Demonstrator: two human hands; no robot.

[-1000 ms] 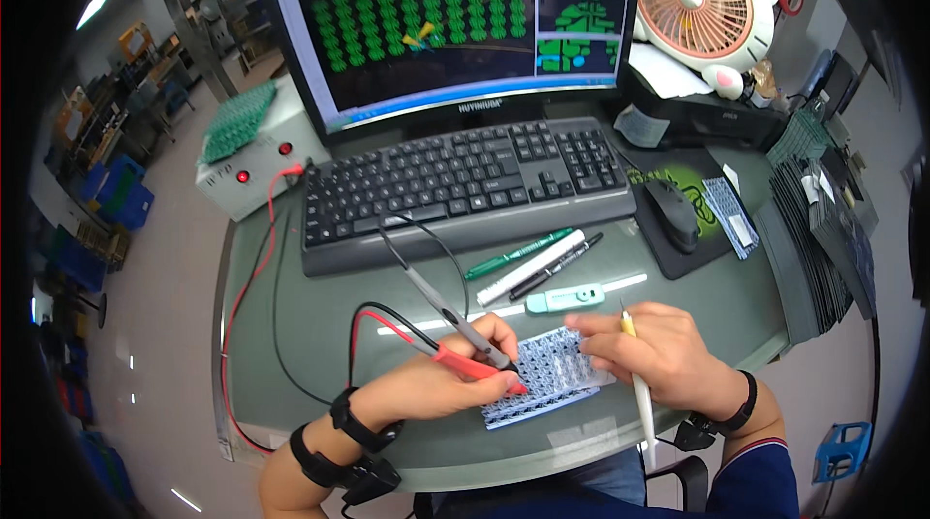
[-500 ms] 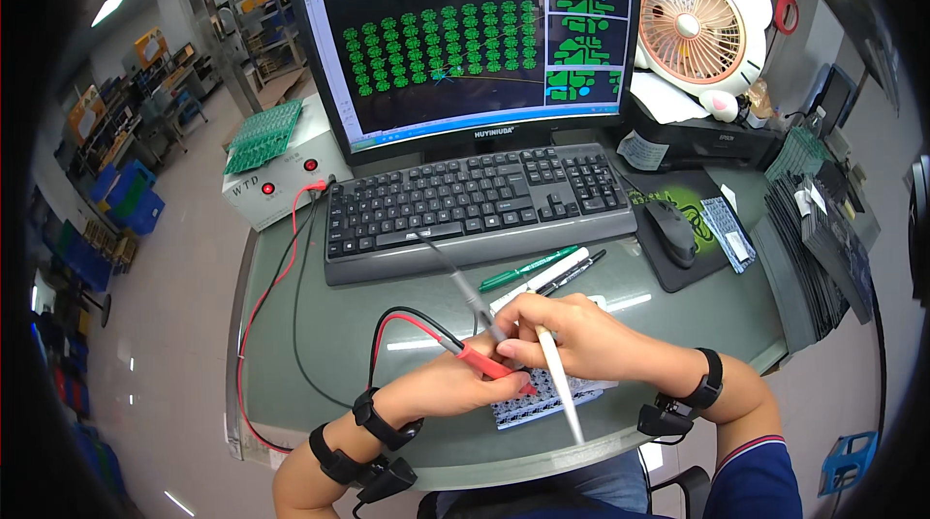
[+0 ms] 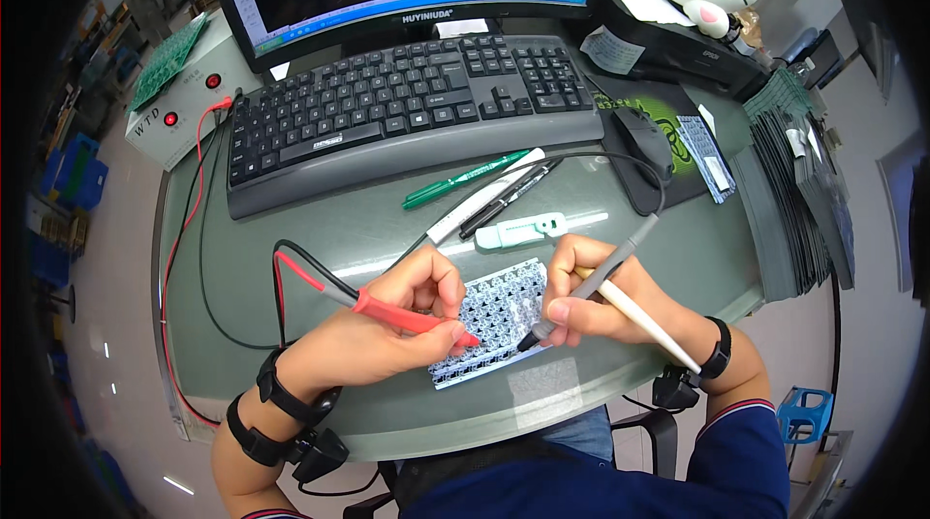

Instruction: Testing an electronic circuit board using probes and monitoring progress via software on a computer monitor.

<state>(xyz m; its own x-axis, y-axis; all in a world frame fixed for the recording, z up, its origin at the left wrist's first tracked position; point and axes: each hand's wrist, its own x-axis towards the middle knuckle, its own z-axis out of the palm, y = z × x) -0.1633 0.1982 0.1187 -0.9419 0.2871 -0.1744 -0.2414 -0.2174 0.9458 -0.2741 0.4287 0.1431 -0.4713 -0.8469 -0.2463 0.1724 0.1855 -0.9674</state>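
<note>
A white circuit board panel [image 3: 496, 306] with rows of dark marks lies near the front edge of the desk. My left hand [image 3: 363, 340] is closed around a red test probe [image 3: 402, 318], its tip over the board's left part. My right hand [image 3: 625, 298] pinches a grey test probe [image 3: 612, 262] with a black tip, which points down at the board's lower right. A cream-coloured stick [image 3: 651, 325], kind unclear, also sits in that hand, slanting toward the wrist. Both tips are close to the board surface; contact cannot be made out.
Beyond the board lie a pale green box cutter [image 3: 521, 230], a green pen [image 3: 465, 182] and a black marker [image 3: 509, 199]. Behind them stand a keyboard [image 3: 387, 103] and monitor [image 3: 426, 20]. Mouse [image 3: 639, 143] and stacked dark sheets [image 3: 799, 209] are rightward; a white box [image 3: 194, 98] is left.
My hands have drawn apart, uncovering more of the board and the box cutter. The grey probe has swung round, its tip now down at the board. The view has tilted lower.
</note>
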